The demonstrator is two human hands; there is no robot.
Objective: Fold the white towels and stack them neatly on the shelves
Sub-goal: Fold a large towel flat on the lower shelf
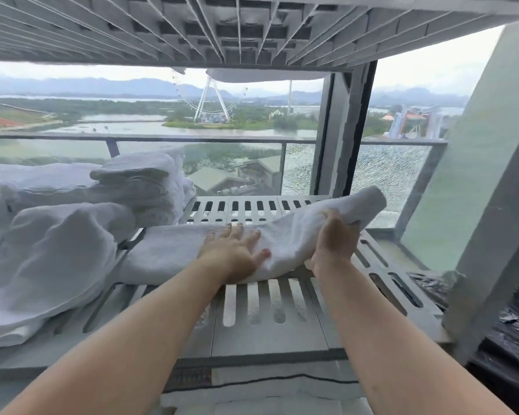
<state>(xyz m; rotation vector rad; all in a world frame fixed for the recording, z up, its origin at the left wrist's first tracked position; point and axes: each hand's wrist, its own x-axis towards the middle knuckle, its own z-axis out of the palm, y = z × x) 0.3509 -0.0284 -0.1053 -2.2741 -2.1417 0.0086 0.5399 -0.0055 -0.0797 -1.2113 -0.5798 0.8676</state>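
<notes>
Light: soft, overcast daylight through the window [72, 115] behind the shelf [252, 333].
Shadows: faint, diffuse.
Whites: towels [51, 235] bright, texture partly washed out.
Edges: wide-angle bending; the post [498, 235] at right looks smeared, perhaps motion blur.

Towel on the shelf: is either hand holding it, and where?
Right hand grips the towel by its raised right end; left hand lies flat on its middle, not gripping.

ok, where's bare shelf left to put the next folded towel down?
Bare slats on the shelf: a back strip right of the folded stack, behind the towel that the left hand presses and the right hand holds; a front strip between that towel and the near edge. The left is crowded: the stack behind, a loose heap in front.
</notes>
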